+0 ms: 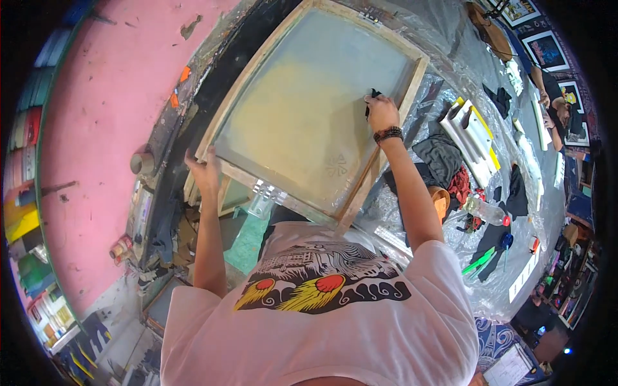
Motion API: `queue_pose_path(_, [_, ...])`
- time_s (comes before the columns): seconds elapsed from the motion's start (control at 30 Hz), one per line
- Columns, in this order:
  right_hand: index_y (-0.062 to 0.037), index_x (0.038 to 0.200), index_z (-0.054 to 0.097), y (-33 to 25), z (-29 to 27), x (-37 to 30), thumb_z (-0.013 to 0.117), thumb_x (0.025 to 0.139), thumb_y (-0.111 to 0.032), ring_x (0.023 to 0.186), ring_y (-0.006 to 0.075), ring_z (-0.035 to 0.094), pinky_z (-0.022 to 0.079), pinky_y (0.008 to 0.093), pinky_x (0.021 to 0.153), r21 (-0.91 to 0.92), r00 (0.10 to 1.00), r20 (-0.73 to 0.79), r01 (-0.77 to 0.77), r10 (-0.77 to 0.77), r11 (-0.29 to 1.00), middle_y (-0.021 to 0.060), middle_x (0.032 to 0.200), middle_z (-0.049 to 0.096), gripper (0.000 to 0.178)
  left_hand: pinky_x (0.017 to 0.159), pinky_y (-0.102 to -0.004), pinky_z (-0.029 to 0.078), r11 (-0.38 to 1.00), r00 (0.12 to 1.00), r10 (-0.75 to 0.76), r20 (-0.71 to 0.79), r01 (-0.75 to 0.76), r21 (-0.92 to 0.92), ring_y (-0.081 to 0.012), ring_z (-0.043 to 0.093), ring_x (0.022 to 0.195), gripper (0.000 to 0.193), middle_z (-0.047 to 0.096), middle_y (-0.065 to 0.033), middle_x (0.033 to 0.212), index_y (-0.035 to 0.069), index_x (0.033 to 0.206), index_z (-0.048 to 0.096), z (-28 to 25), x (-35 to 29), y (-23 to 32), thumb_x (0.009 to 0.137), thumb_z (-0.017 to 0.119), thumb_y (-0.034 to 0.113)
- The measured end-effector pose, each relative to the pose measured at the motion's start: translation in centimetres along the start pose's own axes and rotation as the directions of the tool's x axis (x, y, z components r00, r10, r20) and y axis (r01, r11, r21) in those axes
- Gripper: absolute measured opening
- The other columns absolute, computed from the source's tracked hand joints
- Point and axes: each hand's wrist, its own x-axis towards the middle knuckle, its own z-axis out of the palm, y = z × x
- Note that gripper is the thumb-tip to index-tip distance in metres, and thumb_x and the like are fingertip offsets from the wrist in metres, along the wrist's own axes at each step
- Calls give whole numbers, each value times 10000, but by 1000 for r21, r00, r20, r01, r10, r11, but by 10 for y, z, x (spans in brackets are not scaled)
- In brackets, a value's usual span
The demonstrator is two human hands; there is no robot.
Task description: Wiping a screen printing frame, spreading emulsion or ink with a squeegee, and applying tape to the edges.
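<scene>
A wooden-framed printing screen (283, 122) lies tilted in front of me, its mesh pale grey with a yellowish area and a small pinwheel-like mark near the lower right. My left hand (205, 172) grips the frame's near left corner, thumb on the wood. In my right hand (383, 113) is a bunched black cloth (370, 106), against the mesh close to the right rail. A dark beaded bracelet circles that wrist. A metal hinge clamp (270, 191) sits on the frame's near edge, and other metal fittings show at its far edge.
Plastic sheeting covers the table on the right, with squeegees (467, 138), a grey cloth (438, 159), a clear bottle (486, 211) and a green tool (479, 260) on it. Another person's hands (546, 109) show at far right. A roll of tape (142, 163) is left, beside a pink wall.
</scene>
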Motion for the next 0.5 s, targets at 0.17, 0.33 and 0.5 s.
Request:
queue_pose_path(0.17, [-86, 1178, 659, -97, -1, -69, 546, 861, -66, 1017, 328, 644, 539, 420, 904, 26, 964, 207, 167, -169, 986, 161, 1107, 655, 338, 901, -329, 456, 971, 969, 135, 205, -88, -223, -208, 563, 1014, 597, 604, -140, 1207, -10, 1387, 456, -24, 51, -23, 965, 649, 365])
queue_pose_path(0.33, [-146, 1201, 652, -154, -47, -155, 571, 873, -99, 998, 297, 638, 540, 430, 884, 528, 806, 270, 333, -526, 781, 96, 1076, 651, 341, 930, -311, 439, 970, 838, 158, 523, -32, -242, -178, 560, 1038, 465, 623, -108, 1128, -1, 1330, 526, -27, 71, 10, 1018, 573, 340])
queue_pose_path(0.5, [-120, 1130, 683, -83, 3, -72, 590, 847, -85, 992, 320, 618, 526, 418, 867, 147, 953, 40, 292, -301, 945, 96, 999, 673, 300, 800, -308, 467, 980, 856, 130, 501, -34, -196, -170, 563, 856, 516, 619, -96, 970, 0, 1317, 548, -19, 70, 11, 993, 606, 397])
